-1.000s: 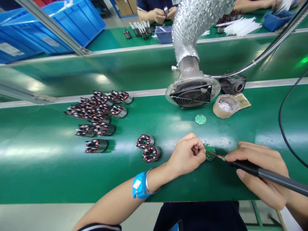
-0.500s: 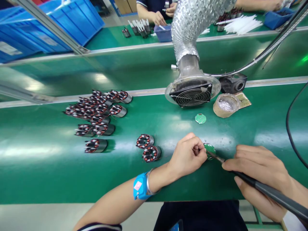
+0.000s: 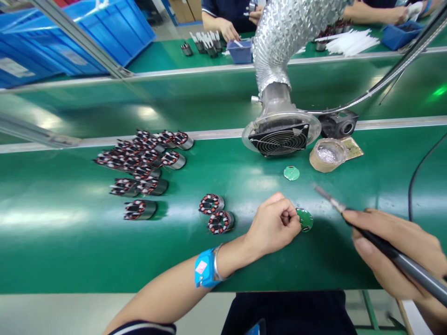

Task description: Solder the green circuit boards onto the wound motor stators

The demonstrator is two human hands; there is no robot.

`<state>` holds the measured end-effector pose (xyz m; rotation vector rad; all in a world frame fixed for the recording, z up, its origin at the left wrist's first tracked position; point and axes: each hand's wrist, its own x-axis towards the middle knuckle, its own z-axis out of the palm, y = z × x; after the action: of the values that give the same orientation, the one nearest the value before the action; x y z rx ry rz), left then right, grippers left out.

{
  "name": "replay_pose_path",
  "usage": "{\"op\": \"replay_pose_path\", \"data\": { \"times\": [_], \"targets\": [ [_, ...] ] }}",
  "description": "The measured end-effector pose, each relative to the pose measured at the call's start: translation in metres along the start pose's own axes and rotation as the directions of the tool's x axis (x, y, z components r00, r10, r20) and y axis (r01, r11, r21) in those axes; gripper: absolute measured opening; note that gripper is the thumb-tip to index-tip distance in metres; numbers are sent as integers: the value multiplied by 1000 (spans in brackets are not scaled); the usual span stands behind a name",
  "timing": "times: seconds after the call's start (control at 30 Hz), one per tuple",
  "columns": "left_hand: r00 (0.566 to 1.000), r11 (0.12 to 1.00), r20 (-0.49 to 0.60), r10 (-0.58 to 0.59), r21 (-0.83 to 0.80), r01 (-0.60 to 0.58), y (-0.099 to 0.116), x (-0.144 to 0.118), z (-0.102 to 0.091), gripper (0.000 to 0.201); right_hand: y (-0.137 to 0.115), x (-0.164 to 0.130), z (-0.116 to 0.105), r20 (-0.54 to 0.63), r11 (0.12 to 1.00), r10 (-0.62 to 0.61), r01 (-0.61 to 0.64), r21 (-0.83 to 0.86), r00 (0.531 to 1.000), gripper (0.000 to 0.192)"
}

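Note:
My left hand (image 3: pixel 274 224) is closed, its fingertips pinched at the left edge of a round green circuit board (image 3: pixel 306 220) on the bench. Whatever else may be between those fingers is hidden. In my right hand (image 3: pixel 401 251) is a soldering iron (image 3: pixel 375 241), gripped like a pen. Its tip is raised off the board, up and to the right, pointing toward the fan. A second round green circuit board (image 3: pixel 291 173) lies further back. Two motor stators (image 3: pixel 220 222) with copper windings stand left of my left hand.
A fume extractor fan (image 3: pixel 279 139) hangs from a foil duct (image 3: pixel 275 42). Right of it stand a round tub (image 3: pixel 327 155) of silvery material and a dark holder (image 3: pixel 339 124). Several more stators (image 3: pixel 139 160) are grouped at left. Across the bench, co-workers' hands (image 3: pixel 227 30) work near blue bins (image 3: pixel 240 51).
The soldering iron has lifted off the circuit board, as my right hand moved right. My left hand stays at the board's edge.

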<state>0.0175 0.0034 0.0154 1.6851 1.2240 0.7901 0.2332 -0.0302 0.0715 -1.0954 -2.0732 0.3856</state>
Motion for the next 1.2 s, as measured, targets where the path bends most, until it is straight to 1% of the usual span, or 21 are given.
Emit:
{"op": "replay_pose_path", "data": {
  "times": [0.03,0.07,0.1,0.17,0.2,0.23,0.3,0.33,0.4,0.47,0.57,0.63,0.73,0.87,0.93,1.07,1.2],
  "targets": [
    [1000,1000,1,0,-2,0,0,0,0,10,4,-1,6,-2,1000,2,-2,1,1000,40],
    [1000,1000,6,-3,-5,3,0,-1,-1,10,8,-2,12,21,1000,-12,11,14,1000,39],
    [1000,1000,15,-5,-10,5,-1,-1,-2,9,13,-3,18,68,999,-36,33,42,997,36],
    [999,1000,50,13,-25,-11,-2,-3,-6,4,24,-3,31,212,990,-103,80,114,972,29],
    [996,999,76,38,-31,-35,-3,-5,-8,10,28,-2,36,252,984,-134,99,147,958,26],
    [992,997,103,69,-33,-66,-4,-6,-10,21,32,-1,40,267,978,-160,116,173,950,24],
    [982,992,141,124,-19,-122,-6,-8,-12,38,37,3,46,234,969,-196,152,196,952,23],
    [980,991,149,130,-8,-131,-7,-10,-12,40,37,5,48,202,966,-207,168,194,957,23],
    [983,994,143,111,-7,-111,-9,-12,-10,31,34,11,51,136,967,-213,189,172,967,22],
    [990,997,122,73,-48,-67,-11,-13,-6,24,28,16,55,71,972,-195,183,147,978,21],
    [996,992,80,24,-125,-14,-12,-16,0,23,18,22,62,-24,985,-143,144,91,989,21],
    [999,989,48,-2,-149,9,-13,-18,4,20,13,22,65,-47,990,-136,138,26,990,21],
    [1000,983,6,-26,-179,26,-14,-20,9,17,12,17,62,10,984,-167,167,-64,986,23],
    [999,965,-12,-53,-256,48,-15,-22,13,16,17,8,49,173,990,-138,142,-14,975,25],
    [997,953,-3,-73,-295,69,-15,-23,13,17,18,5,45,226,992,-120,124,-2,967,28],
    [995,944,-1,-102,-315,97,-14,-24,12,17,17,3,47,211,989,-128,140,-41,969,25],
    [996,952,-16,-91,-296,83,-14,-25,12,18,16,5,51,207,990,-116,130,-54,972,23]
  ]
}}
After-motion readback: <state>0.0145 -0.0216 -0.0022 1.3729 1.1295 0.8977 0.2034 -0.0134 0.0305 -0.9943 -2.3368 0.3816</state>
